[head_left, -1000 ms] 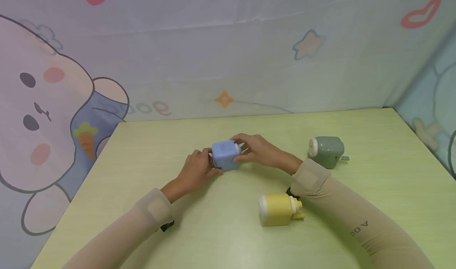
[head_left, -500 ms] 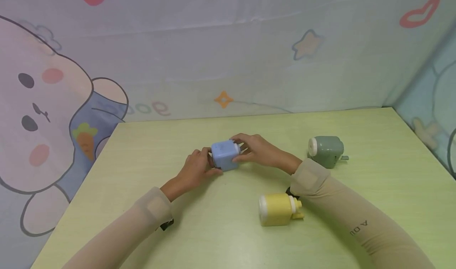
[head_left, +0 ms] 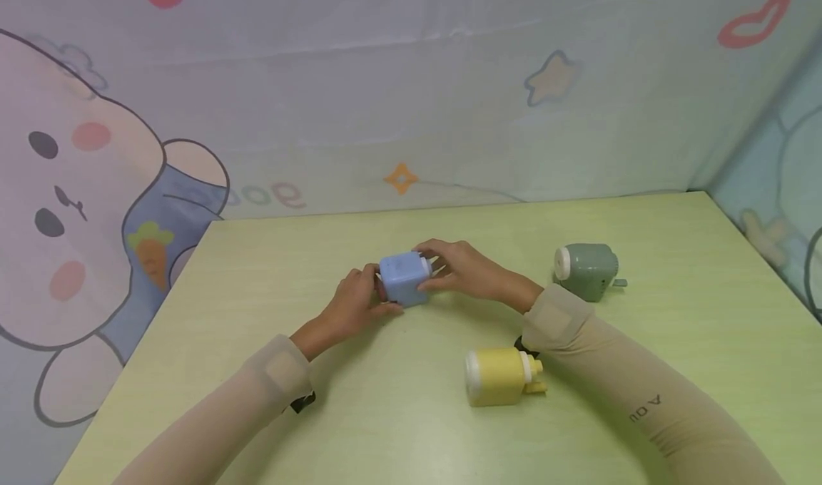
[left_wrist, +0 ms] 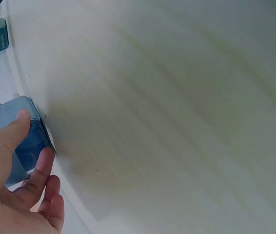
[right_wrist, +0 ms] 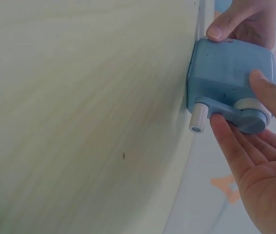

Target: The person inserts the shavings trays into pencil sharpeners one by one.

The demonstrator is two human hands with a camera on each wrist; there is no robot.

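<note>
A blue crank pencil sharpener (head_left: 404, 278) sits at mid-table between both hands, its base close to the tabletop. My left hand (head_left: 353, 303) grips its left end; in the left wrist view the thumb (left_wrist: 16, 129) lies on one face and the fingers curl round another. From the right, my right hand (head_left: 469, 271) holds the end with the crank. The right wrist view shows that thumb (right_wrist: 269, 90) on the body and the fingers behind the crank arm (right_wrist: 226, 111), whose white knob (right_wrist: 198, 117) points away from the hand.
A yellow pencil sharpener (head_left: 497, 376) lies nearer, below the right forearm, its crank facing right. Farther right stands a dark green one (head_left: 587, 271), just beyond the right sleeve (head_left: 559, 321). A printed cloth (head_left: 359, 100) hangs behind the table's back edge.
</note>
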